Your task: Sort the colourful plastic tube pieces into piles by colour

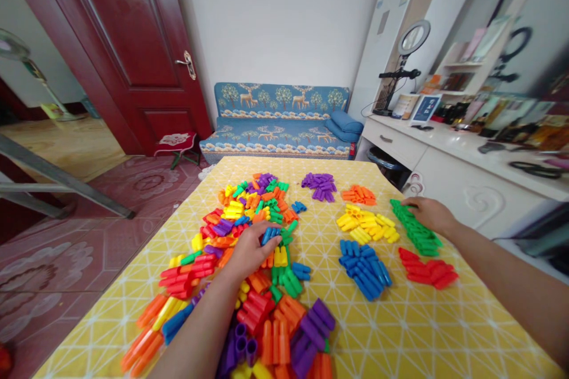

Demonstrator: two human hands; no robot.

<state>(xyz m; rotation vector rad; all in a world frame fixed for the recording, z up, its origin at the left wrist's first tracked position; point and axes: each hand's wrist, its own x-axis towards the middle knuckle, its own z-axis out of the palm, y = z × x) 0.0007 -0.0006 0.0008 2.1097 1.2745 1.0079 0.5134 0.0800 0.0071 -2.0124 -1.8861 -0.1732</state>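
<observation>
My left hand is over a mixed heap of coloured plastic tube-shaped building pieces. Its thumb and fingers close around a blue tube piece. To the right, my right hand rests at the far end of the green pile, fingers bent down onto a green tube piece; its fingertips are partly hidden. Near that hand lie a red pile, a yellow pile, a blue pile and an orange pile. A purple pile is farther back.
A yellow patterned cloth covers the table. Behind it stands a blue sofa, with a small red stool to its left. A white dresser with bottles and a ring light stands along the right.
</observation>
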